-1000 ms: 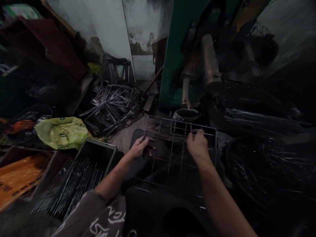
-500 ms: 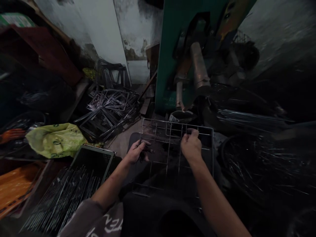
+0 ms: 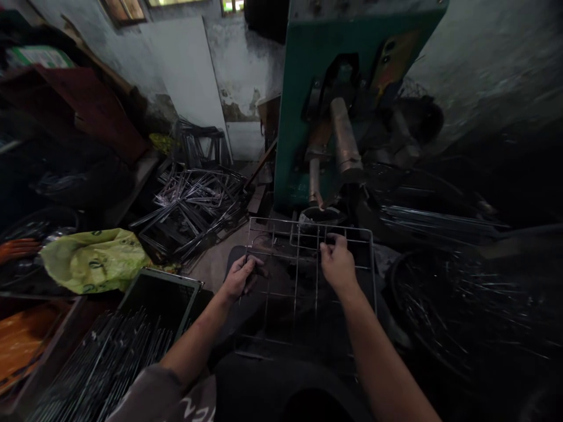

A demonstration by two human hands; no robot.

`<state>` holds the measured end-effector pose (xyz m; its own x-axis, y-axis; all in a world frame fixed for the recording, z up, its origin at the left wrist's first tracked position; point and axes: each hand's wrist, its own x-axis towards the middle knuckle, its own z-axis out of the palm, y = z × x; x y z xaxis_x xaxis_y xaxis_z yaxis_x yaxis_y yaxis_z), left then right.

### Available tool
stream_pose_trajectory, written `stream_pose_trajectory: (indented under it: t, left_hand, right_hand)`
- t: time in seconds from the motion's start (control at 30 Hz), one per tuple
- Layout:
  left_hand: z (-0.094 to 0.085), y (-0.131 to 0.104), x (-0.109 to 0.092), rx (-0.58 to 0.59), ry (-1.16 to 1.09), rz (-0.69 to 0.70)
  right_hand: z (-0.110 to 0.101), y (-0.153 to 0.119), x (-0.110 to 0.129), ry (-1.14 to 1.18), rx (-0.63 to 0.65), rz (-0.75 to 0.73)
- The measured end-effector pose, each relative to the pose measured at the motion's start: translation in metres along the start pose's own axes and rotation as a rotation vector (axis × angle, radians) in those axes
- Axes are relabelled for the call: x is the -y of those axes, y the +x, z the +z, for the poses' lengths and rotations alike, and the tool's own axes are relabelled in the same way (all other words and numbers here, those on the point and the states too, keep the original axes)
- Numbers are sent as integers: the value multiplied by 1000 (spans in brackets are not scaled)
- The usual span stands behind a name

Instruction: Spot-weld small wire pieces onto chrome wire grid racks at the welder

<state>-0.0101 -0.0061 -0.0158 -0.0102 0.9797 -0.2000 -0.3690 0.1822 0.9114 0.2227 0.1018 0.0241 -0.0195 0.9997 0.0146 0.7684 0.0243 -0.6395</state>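
A rectangular wire rack with crossing rods lies over my lap, its far edge near the machine's lower arm. My left hand is curled round the rack's left side rod. Around a rod near the rack's far right part, my right hand has its thumb and fingers closed. Beyond the rack stands a green machine with copper-coloured arms, whose tips point down toward a small bowl-like container. The rack's near edge is dim against my dark clothing.
Wire frames are heaped on the floor ahead left. A yellow-green bag lies beside a crate near upright rods. At the right is a dark tub with thin wires. An orange glove shows far left.
The view has tilted up, showing more wall and window. Both hands still hold the rack, which sits slightly further left in the view.
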Motion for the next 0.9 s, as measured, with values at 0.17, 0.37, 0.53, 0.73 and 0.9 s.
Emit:
stream_pose_trajectory:
  t: [0.17,0.37,0.53,0.73,0.9]
  left_hand:
    - [1,1,-1,-23,1,3]
    - [6,7,-7,-18,-6,14]
    - [10,10,-9,-8,-14,27]
    - [12,10,-11,-29,2,13]
    - [11,10,-7,-49,-21,0]
  right_hand:
    - [-1,6,-2,35,-9,-5]
    - [-1,13,0,83,-8,-1]
    - [-3,18,3,-102,16,34]
    - [-11,19,5,-388,165,-111]
    - [-13,23,5,-397,172,-150]
